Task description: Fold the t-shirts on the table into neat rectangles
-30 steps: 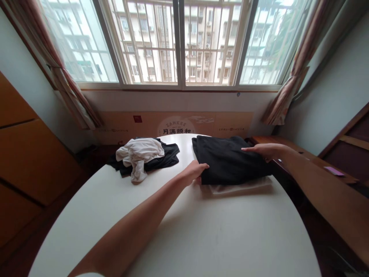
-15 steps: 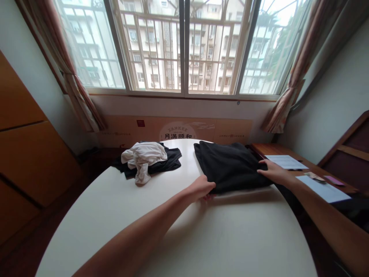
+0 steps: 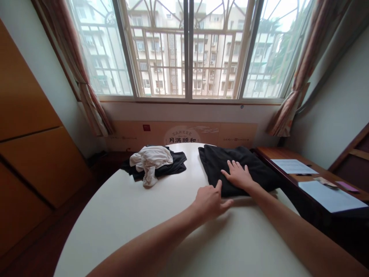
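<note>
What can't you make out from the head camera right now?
Head view only:
Dark cloth: mostly hidden under the white cloth, shape unclear.
Black garment: folds under the right hand hidden by that hand.
Papers on the desk: writing too small to read.
Left arm, right arm: cut off by the bottom edge.

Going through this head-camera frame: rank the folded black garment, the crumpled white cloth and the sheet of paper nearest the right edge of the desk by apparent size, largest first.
1. Folded black garment.
2–3, unsure: the sheet of paper and the crumpled white cloth look similar. The paper spans wider, but it sits near the frame's edge, so I won't rank them.
</note>
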A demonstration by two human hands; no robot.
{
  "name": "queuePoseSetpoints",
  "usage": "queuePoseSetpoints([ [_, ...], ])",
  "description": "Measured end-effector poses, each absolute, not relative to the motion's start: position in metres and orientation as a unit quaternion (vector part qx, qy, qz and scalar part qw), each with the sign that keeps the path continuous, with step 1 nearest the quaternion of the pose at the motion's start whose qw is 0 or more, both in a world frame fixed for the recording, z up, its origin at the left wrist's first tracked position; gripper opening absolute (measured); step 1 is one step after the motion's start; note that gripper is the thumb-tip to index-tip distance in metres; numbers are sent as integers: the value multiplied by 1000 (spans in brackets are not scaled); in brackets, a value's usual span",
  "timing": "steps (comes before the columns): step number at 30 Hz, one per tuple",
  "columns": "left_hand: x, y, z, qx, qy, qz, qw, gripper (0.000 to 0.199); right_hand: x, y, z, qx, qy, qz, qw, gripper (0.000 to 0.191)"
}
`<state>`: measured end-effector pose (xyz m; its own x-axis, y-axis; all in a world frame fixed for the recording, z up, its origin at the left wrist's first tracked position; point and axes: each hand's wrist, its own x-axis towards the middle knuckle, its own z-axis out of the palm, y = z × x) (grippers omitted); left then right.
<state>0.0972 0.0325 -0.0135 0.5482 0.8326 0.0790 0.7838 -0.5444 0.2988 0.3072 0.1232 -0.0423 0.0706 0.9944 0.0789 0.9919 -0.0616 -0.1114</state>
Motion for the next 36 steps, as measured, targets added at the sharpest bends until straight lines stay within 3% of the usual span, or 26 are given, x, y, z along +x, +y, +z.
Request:
queuePoseSetpoints([
  [6,93,50,-24,895,432,85,71,56,321,120,-57,-718,-688,11,105,74],
  [12,89,69,-26,881,457,98,69,53,314,118,-56,-646,-744,-20,169,59],
  [20,75,84,-31,904,403,124,67,41,316,122,-61,-592,-792,14,147,56],
  [29,74,80,-17,898,399,147,111,58,349,133,-63,-736,-666,8,123,64],
  [33,33,112,20,830,509,227,26,42,352,135,-66,-747,-654,11,119,68],
  [36,-22,137,41,749,623,208,-82,40,352,136,-67,-738,-663,9,123,65],
])
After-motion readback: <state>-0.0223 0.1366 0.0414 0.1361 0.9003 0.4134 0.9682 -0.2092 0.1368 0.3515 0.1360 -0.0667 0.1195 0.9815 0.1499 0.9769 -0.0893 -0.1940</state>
